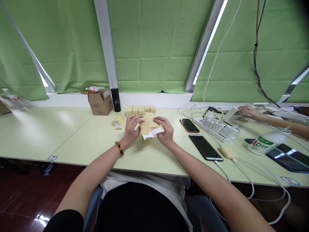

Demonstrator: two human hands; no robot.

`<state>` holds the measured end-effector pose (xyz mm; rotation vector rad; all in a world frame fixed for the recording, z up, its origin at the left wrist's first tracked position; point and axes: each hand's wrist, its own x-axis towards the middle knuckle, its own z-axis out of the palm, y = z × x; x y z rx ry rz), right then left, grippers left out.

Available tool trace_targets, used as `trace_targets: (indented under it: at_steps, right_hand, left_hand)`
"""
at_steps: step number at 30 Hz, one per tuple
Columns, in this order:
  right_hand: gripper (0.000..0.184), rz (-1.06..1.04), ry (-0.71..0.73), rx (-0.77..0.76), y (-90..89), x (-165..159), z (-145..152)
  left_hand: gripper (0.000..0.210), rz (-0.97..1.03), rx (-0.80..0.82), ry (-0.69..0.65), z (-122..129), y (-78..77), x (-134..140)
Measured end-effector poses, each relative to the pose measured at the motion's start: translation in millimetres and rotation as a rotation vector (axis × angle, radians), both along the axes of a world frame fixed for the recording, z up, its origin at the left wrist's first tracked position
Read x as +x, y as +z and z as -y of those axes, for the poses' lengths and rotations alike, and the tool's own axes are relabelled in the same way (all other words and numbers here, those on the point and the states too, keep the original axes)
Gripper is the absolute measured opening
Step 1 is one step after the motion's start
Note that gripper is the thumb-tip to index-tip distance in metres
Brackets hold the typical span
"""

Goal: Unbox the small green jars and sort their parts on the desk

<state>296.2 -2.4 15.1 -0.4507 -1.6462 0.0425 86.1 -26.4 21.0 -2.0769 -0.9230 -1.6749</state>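
Observation:
Between my two hands is a small pale-yellow carton [146,126], partly unfolded, with its white inner flaps showing toward me. My left hand [132,129], a beaded bracelet on its wrist, grips the carton's left side. On the other side my right hand [165,130] has its fingers on the right edge and white flap. Just behind stand several closed small yellow boxes [135,111] in a row. Another open yellow carton [118,121] lies left of my left hand. Something small and yellow-green, partly hidden, shows beneath the held carton.
A cardboard box [100,103] and a black cylinder [116,100] stand at the back left. To the right lie two phones [206,147], a loaded power strip [217,129], tangled white cables and a white bottle [267,141]. Another person's hand [252,113] reaches in at far right.

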Motion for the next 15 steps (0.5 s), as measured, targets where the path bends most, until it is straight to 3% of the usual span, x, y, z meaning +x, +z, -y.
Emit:
trace_targets:
  at_steps: [3, 8, 12, 15]
  right_hand:
    - [0.033, -0.087, 0.04, -0.132, -0.4, -1.8, 1.9]
    - [0.031, -0.125, 0.055, -0.254, -1.8, -1.7, 1.7]
    - [0.029, -0.087, 0.031, -0.273, -4.4, 0.1, -0.6]
    - [0.027, -0.073, 0.031, -0.286, -6.2, 0.5, -2.2]
  left_hand:
    - [0.008, 0.073, -0.029, -0.016, -0.7, 3.2, 0.1]
    - [0.019, 0.433, -0.191, 0.005, -13.1, 19.6, -16.3]
    - [0.021, 0.681, -0.43, -0.002, -30.1, 44.3, -51.5]
    - [0.025, 0.756, -0.536, 0.16, -38.7, 60.7, -90.1]
